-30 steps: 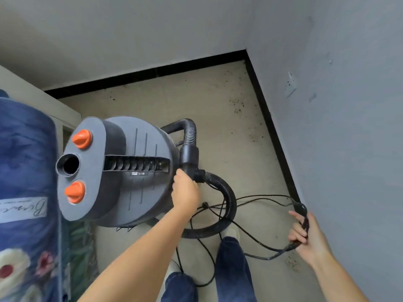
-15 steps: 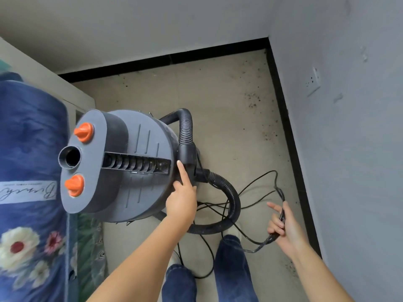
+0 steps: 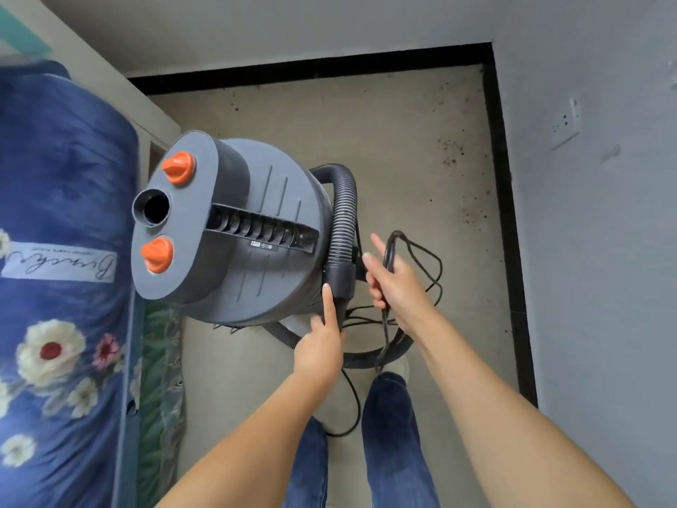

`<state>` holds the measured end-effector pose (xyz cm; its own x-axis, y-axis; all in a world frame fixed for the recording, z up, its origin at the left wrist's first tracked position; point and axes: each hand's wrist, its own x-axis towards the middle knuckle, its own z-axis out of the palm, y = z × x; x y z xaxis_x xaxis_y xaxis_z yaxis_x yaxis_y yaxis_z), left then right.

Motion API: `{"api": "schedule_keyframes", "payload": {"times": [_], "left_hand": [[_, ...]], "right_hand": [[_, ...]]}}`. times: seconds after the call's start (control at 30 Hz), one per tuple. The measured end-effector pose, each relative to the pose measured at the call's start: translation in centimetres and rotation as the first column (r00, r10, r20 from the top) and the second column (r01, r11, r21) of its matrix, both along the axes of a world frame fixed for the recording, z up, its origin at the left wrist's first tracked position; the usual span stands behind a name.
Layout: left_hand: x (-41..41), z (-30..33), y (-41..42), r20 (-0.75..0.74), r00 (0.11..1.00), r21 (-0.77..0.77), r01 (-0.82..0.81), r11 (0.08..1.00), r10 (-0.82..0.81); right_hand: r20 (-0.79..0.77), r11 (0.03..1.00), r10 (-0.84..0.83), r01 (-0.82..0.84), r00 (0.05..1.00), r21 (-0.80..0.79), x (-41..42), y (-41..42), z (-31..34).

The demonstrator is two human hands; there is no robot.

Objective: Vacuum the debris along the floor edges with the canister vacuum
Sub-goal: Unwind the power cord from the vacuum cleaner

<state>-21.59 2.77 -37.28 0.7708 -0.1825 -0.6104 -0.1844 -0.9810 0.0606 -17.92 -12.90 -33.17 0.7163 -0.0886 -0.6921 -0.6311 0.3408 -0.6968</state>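
A person stands over one grey vacuum [image 3: 234, 229] at centre frame, the job judged barely begun: dark debris [image 3: 452, 152] still speckles the floor [image 3: 384, 141] along the black skirting at upper right. The left hand [image 3: 322, 342] touches the hose [image 3: 344, 214] cuff with a straight forefinger, grasping nothing; the right hand [image 3: 395, 284] grips a looped black cord [image 3: 421, 251] just beside it, forefinger extended. Counted: one vacuum, two orange knobs [image 3: 178, 167], one hose, one cord, one wall socket [image 3: 566, 122]. Plugging in and all vacuuming appear left to do. A blue floral quilt [image 3: 62, 221] fills the left.
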Motion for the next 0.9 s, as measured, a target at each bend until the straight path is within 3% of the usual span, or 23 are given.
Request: {"api": "schedule_keyframes", "payload": {"times": [0.07,0.17,0.23,0.43,0.57,0.7,0.9], "left_hand": [[0.2,0.1,0.3,-0.005,1.0,0.006,0.029,1.0,-0.029],[0.5,0.1,0.9,-0.021,0.997,0.012,0.075,0.997,-0.075],[0.4,0.0,1.0,-0.039,0.995,0.02,0.089,0.996,-0.088],[0.2,-2.6,2.0,-0.001,0.984,0.018,0.18,0.983,-0.18],[-0.7,-2.6,3.1,0.018,0.992,-0.072,0.128,0.989,-0.127],[-1.4,-0.6,6.3,-0.117,0.992,-0.277,-0.074,0.958,0.043],[-4.5,2.5,8.6,-0.299,0.949,-0.293,0.01,0.956,-0.102]], "right_hand": [[0.032,0.976,0.142,-0.135,0.989,-0.169,2.6,1.9,-0.7],[0.007,0.835,0.287,-0.246,0.958,-0.493,4.0,3.5,-2.2],[-0.041,0.763,0.319,-0.283,0.947,-0.581,3.9,3.9,-3.0],[-0.108,0.693,0.377,-0.358,0.92,-0.626,3.5,4.9,-3.4],[-0.097,0.882,0.305,-0.319,0.947,-0.347,2.0,3.3,-0.6],[-0.211,0.929,0.109,-0.175,0.971,-0.327,-3.7,-0.7,3.5],[-0.436,0.908,-0.015,-0.17,0.9,-0.383,-16.0,-4.0,8.2]]}}
